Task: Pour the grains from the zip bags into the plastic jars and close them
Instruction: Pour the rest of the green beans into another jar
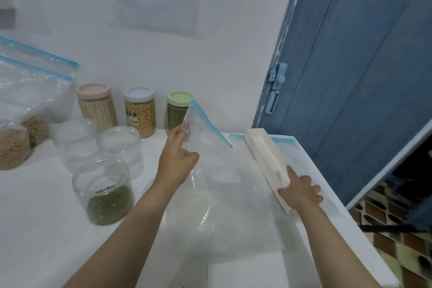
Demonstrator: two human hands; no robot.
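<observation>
Clear empty zip bag [210, 147] pinched at its edge by left hand [177, 161], lifted over surface [46, 229]; right hand [300, 190], fingers curled, grips white block [266, 161] just right; open green-grain jar [104, 192] left of left hand; probably slide bag flat beneath block, then lid jar.

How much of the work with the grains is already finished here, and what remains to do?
Done: three lidded jars of grain stand at the wall, and emptied bags lie flat under a white block. In hand: the left hand holds an empty zip bag; the right hand grips the block. Left: the open jar of green grains needs a lid, two empty jars wait, two full bags remain.
</observation>
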